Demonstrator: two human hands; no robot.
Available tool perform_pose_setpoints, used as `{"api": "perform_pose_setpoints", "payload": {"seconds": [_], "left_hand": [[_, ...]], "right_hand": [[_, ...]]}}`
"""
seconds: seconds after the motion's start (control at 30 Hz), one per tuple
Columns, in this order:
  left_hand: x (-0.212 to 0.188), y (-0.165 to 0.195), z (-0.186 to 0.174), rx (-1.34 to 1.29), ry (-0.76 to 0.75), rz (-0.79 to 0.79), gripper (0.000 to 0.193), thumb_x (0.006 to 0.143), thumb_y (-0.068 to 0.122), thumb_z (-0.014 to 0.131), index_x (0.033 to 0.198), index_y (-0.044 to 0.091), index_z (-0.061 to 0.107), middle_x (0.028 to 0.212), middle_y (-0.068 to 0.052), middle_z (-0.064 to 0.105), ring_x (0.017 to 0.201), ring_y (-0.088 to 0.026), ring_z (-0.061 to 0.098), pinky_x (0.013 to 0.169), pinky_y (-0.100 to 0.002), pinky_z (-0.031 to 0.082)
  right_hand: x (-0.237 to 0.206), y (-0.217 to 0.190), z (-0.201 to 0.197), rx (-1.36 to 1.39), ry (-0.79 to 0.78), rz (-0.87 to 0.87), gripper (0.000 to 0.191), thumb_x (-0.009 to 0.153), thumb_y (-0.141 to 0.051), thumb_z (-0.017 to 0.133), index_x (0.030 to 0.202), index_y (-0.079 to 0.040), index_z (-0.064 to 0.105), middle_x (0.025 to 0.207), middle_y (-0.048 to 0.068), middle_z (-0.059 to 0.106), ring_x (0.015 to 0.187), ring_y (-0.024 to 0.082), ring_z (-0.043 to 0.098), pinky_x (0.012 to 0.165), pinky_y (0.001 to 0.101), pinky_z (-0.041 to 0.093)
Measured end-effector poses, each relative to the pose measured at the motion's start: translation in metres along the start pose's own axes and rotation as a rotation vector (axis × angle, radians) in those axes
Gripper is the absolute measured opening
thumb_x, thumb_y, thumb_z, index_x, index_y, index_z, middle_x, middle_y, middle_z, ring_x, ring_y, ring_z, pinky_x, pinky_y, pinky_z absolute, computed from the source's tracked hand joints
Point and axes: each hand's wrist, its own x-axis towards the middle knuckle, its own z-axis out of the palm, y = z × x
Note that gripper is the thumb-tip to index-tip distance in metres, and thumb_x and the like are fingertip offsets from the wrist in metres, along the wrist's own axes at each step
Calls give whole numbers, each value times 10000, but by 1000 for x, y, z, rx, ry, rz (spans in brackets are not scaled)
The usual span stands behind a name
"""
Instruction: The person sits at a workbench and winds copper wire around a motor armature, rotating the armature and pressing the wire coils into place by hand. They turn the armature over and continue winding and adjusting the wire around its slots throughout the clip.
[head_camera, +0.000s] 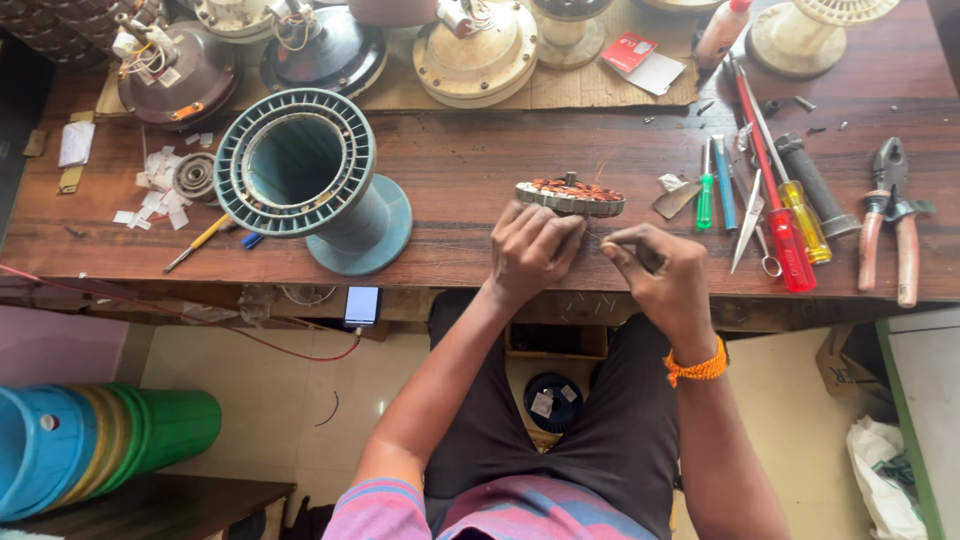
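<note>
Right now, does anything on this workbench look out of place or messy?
Yes. Small white paper scraps lie scattered at the bench's left end, beside the blue-grey spool. A red wire hangs loose below the bench edge. The tools on the right lie in a fairly tidy row.

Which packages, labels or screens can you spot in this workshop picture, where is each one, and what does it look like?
Red packet: far edge of the bench on cardboard; small, flat, red, on a white card.
Phone: below the bench's near edge, left of the person's knees; small rectangle, lit bluish screen.
Labels: on a dark round part between the knees; small, pale.
</note>
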Motion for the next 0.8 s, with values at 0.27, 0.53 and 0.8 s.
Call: {"api": "perform_pose_setpoints", "payload": {"seconds": [0.27, 0.53, 0.8], "left_hand": [[-2, 34, 11, -360, 155, -629, 85, 916, 77, 733, 894, 22, 673, 744, -69, 685, 641, -127, 642, 611, -294, 489], [6, 50, 9, -367, 190, -822, 61, 911, 90, 724, 925, 42, 690, 763, -32, 700, 678, -96, 646, 654, -282, 508], [47, -13, -28, -5, -312, 108, 430, 847, 225, 828, 1238, 158, 662, 1232, -6, 678, 1129, -220, 620, 996, -394, 467]], "right_hand": [[61, -20, 17, -185, -62, -14, 100, 950, -118, 783, 1002, -32, 777, 730, 80, 725, 583, 111, 593, 561, 301, 437], [81, -10, 20, -88, -92, 148, 117, 929, -114, 767, 1001, -24, 780, 789, 74, 758, 670, 91, 665, 595, 288, 498], [63, 6, 2, -35, -50, 141, 149, 935, -118, 789, 1004, 11, 758, 841, 92, 770, 747, 89, 709, 661, 263, 531]]}}
